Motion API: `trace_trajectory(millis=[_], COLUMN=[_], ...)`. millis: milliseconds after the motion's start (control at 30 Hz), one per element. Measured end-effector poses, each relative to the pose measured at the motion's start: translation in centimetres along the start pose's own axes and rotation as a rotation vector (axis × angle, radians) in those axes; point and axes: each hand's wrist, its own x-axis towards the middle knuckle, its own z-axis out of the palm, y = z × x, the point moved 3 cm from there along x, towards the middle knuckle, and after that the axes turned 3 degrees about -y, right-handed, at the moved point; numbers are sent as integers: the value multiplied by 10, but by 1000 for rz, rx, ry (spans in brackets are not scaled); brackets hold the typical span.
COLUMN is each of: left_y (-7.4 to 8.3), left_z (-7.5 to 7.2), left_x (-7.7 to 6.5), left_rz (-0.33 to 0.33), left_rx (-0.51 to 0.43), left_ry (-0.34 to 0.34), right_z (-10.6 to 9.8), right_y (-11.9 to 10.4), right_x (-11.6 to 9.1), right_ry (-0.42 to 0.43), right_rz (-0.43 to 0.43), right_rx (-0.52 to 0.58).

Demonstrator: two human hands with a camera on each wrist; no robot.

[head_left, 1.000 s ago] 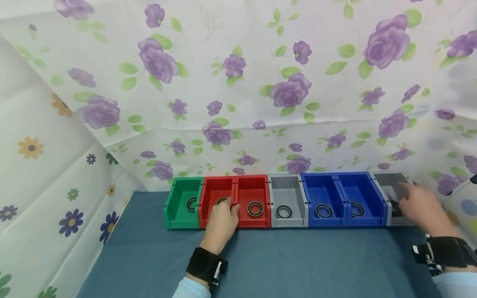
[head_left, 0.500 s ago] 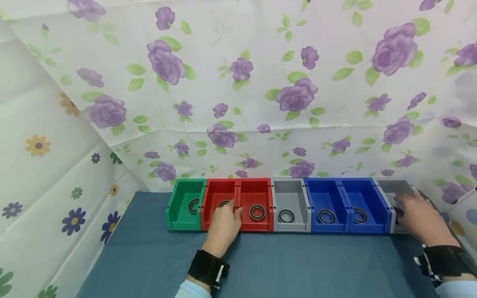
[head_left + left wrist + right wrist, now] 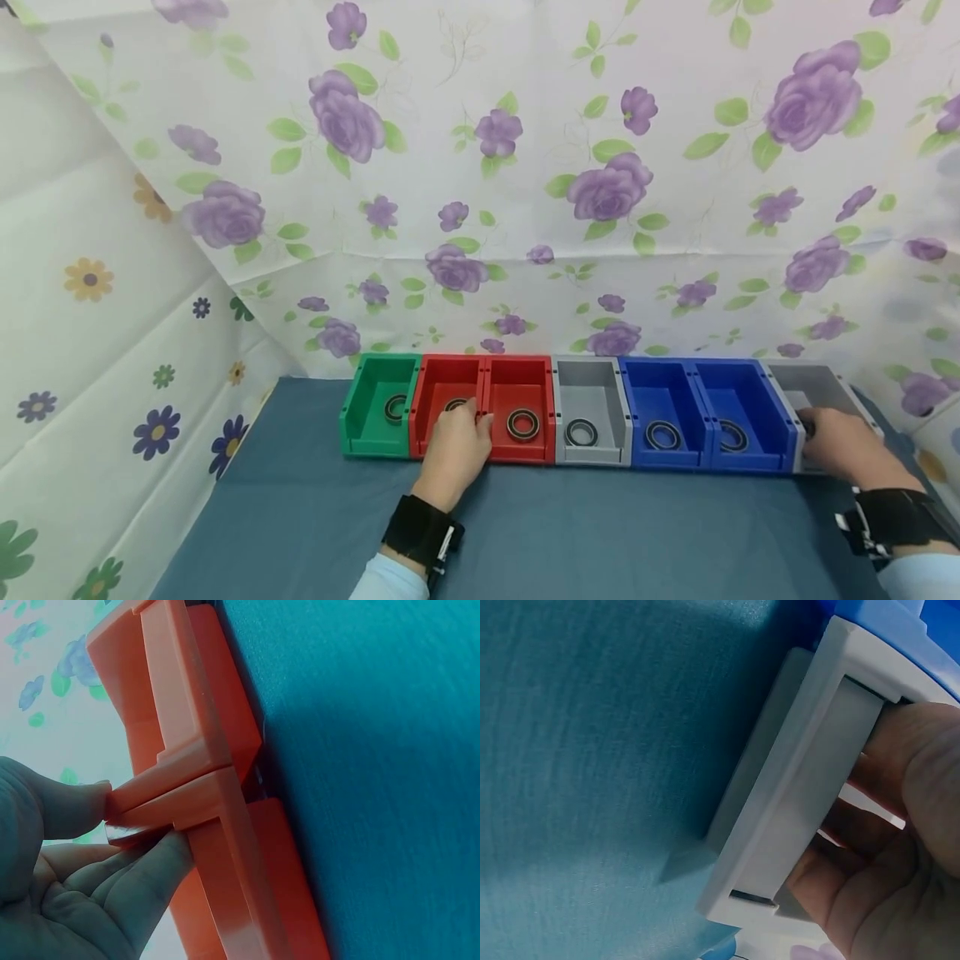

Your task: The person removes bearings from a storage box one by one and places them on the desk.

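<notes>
At the two red bins, my left hand (image 3: 456, 450) pinches their adjoining side walls (image 3: 176, 784), thumb on one side and fingers on the other. A ball bearing (image 3: 456, 404) in the left red bin (image 3: 442, 379) shows just beyond the fingers, partly covered. My right hand (image 3: 840, 446) reaches into the far-right grey bin (image 3: 813, 383), fingers curled inside it. Its fingertips grip a dark bearing (image 3: 809, 427), mostly hidden by the hand. From the right wrist view, the grey bin's front wall (image 3: 810, 787) stands before the fingers.
Other bearings lie in the green bin (image 3: 375, 425), the right red bin (image 3: 517, 385), the middle grey bin (image 3: 588, 387) and the two blue bins (image 3: 660, 392). The row stands on a blue cloth (image 3: 600, 533) against a flowered sheet (image 3: 540, 300).
My right hand has come down into the far-right grey bin and drawn its fingers together over the bearing. The left hand stays at the red bins; the head view shifts slightly.
</notes>
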Motion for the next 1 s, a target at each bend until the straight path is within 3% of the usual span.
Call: trace_trajectory(millis=[300,567,667,800,1000], left_y=[0,0,0,0,-1], left_z=[-1,1,1,1,1], left_x=[3,2,1,1,2], left_rz=[-19,-24,-31,-32,-22], left_rx=[-28,-23,-35,-59,-59], left_ry=[-7,-18,-25,-18,-13], right_z=[-5,-1,-1,-7,-18], right_y=[-8,-9,-10,-13,-18], right_x=[2,-7,-11,-16,-30], right_ry=[10,73,145,321,524], right_rz=[25,-52,-73,-77,-26], right_rx=[-7,-42,-42,-57,-23])
